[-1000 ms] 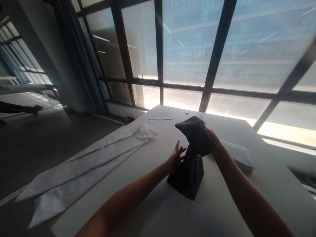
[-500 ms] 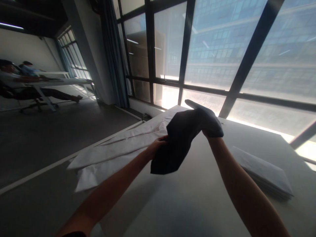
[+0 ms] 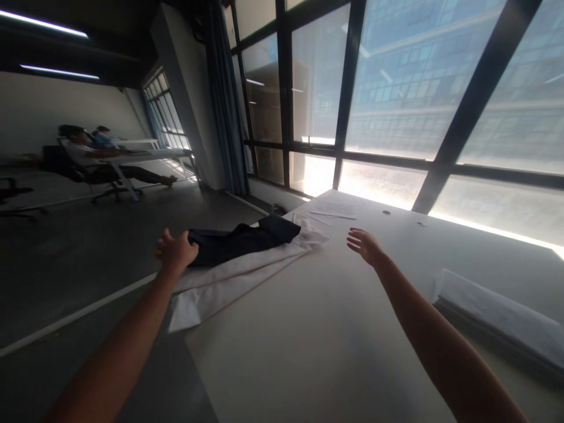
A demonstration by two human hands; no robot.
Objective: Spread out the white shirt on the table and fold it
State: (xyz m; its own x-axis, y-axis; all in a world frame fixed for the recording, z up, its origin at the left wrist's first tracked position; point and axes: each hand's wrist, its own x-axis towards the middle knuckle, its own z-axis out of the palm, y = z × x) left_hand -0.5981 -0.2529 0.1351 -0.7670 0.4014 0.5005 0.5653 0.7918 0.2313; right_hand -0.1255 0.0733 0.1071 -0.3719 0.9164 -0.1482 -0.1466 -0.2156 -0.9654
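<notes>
A dark, navy or black cloth (image 3: 240, 242) lies stretched over pale fabric pieces (image 3: 247, 273) along the left edge of the table. At its left end is my left hand (image 3: 176, 251), just past the table edge. Thumb and forefinger seem pinched on the cloth's end, while the other fingers stick out. My right hand (image 3: 365, 244) hovers over the white tabletop (image 3: 304, 329), to the right of the cloth and apart from it. Its fingers are spread and hold nothing.
A folded stack of white cloth (image 3: 497, 311) lies on the table at right. Thin white sheets (image 3: 333, 208) rest near the far edge. Large windows (image 3: 388, 88) stand behind. Two people sit at other desks (image 3: 154, 154) in the left background.
The dark cloth has gone from the air between my hands down onto the pale fabric at left. My right hand has come out of it; my left hand has moved left.
</notes>
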